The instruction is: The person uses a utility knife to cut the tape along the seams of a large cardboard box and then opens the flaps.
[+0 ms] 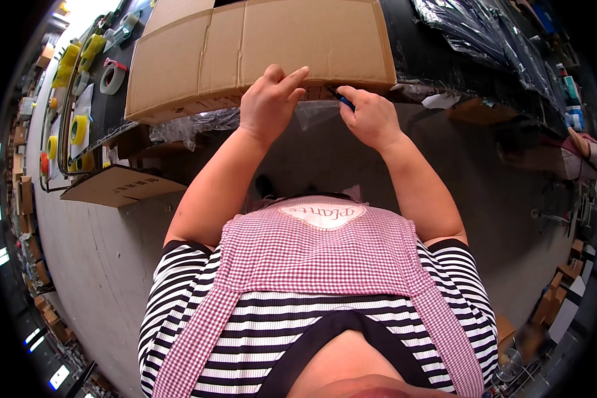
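A brown cardboard box [298, 40] lies across the dark worktable, with creases on its upper face. My left hand [269, 103] rests at its near edge, the index finger stretched to the right over the cardboard and nothing visible in its grasp. Just to the right, my right hand [373, 118] is closed around a slim blue and black tool [345, 101], perhaps a utility knife. Its dark tip points up and left at the box's near edge. Most of the tool is hidden by my fingers, so its exact kind is unclear.
Tape rolls [113, 78] stand at the table's left, some in a wire rack [64, 132]. Dark plastic-wrapped goods [474, 33] lie to the right. Clear plastic film [196, 126] hangs below the box. A cardboard flap [123, 184] sticks out at the lower left.
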### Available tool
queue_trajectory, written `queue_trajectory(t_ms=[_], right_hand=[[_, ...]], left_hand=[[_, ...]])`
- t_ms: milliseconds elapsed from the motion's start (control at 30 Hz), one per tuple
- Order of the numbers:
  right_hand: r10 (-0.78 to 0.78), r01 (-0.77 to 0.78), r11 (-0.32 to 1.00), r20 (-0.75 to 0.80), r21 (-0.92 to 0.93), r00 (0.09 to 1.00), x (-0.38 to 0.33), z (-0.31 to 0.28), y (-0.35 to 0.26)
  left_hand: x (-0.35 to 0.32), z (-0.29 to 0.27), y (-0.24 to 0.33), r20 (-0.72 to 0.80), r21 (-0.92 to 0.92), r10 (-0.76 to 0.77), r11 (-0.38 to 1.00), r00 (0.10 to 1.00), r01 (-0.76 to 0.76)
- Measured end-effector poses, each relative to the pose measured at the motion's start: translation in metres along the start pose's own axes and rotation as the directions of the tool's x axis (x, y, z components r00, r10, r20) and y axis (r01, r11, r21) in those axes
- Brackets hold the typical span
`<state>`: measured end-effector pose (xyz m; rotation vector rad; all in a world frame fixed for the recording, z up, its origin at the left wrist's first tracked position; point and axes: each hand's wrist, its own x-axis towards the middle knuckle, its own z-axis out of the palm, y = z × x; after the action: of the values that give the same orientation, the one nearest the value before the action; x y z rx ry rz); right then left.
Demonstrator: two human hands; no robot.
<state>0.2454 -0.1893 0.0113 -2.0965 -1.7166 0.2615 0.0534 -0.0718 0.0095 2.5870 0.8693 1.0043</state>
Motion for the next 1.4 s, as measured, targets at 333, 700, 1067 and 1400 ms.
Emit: queue_trajectory(t_ms=[333,700,1067,1400], right_hand=[[0.080,-0.080,0.997,-0.027,0.018,0.996,-0.003,0.006,-0.003],[-0.046,0.047,0.999,-0.083,0.013,0.995,0.000,0.013,0.004],[-0.323,0.329,0.944,0.141,-0.024,0.936,0.007,-0.002,0.015],[0.162,-0.156,0.616,0.070,0.772,0.984,0.035,-0.052,0.026]], left_hand=[[0.010,0.015,-0.016,0.063,-0.002,0.060,0.998,0.996,-0.060],[0.010,0.016,-0.019,0.072,-0.025,0.073,0.997,0.995,-0.072],[0.010,0.017,-0.016,0.085,0.055,0.086,0.994,0.993,-0.090],[0.028,0.033,-0.001,0.272,0.291,0.473,0.790,0.838,-0.540]])
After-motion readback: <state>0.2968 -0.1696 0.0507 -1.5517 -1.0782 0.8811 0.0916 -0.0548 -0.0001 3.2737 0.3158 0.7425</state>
